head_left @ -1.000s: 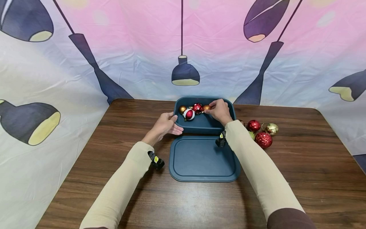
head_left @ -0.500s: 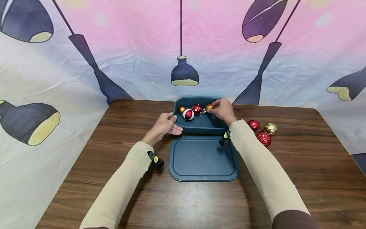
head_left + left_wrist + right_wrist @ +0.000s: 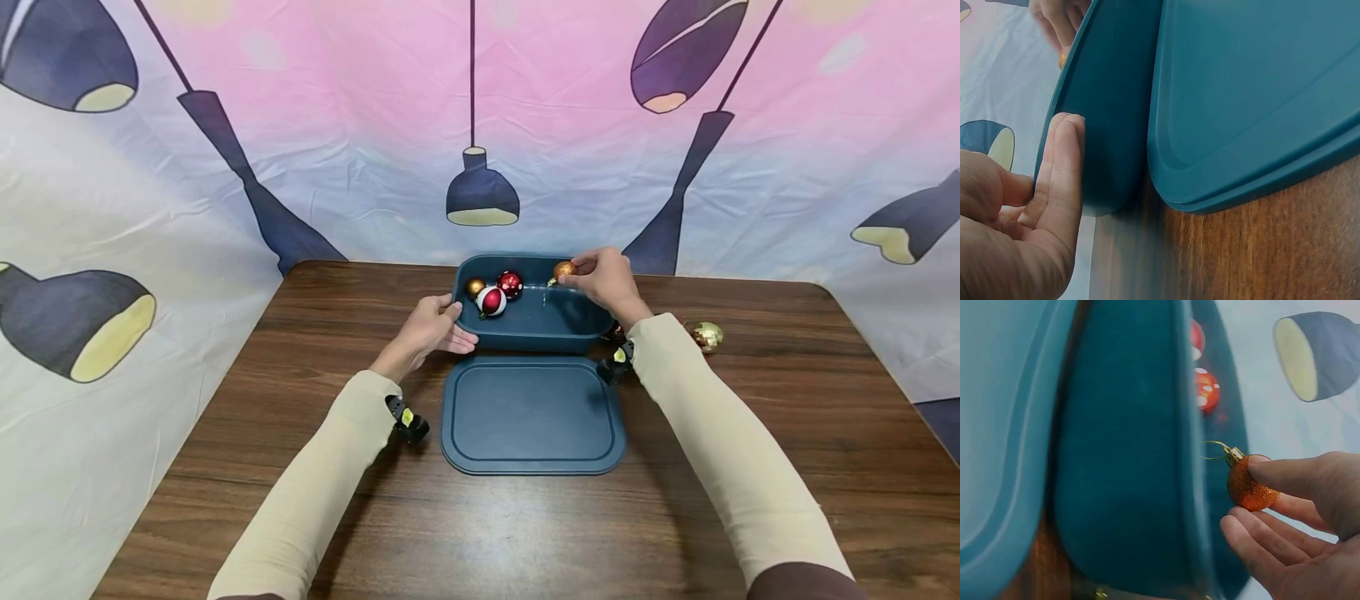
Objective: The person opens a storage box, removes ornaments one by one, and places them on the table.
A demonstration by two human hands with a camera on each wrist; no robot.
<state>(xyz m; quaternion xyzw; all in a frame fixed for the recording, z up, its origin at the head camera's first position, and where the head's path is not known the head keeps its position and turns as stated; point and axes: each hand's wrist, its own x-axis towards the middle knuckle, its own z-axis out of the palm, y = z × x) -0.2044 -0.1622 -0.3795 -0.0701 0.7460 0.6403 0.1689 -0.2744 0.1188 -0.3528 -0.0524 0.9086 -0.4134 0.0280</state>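
A dark blue-green box (image 3: 536,342) stands at the back of the table. My left hand (image 3: 431,329) holds its near left corner, with straight fingers along the outer front wall and the thumb at the rim. Inside lie a small gold bauble (image 3: 475,287), a white-and-red bauble (image 3: 491,302) and a red bauble with white spots (image 3: 510,284). My right hand (image 3: 606,279) pinches an orange glitter bauble (image 3: 1249,487) between thumb and fingers, above the box's right part. Its gold cap and hanging loop point left in the head view.
A flat blue lid (image 3: 534,417) lies in front of the box, close to its front wall. Right of the box a shiny gold bauble (image 3: 707,337) shows beside my right sleeve (image 3: 720,433), which mostly hides other baubles. A patterned cloth (image 3: 360,167) hangs behind the table.
My right hand has moved to the right with the orange bauble, away from the other baubles in the box. The spotted red bauble has shifted slightly left. My left hand has stayed at the corner.
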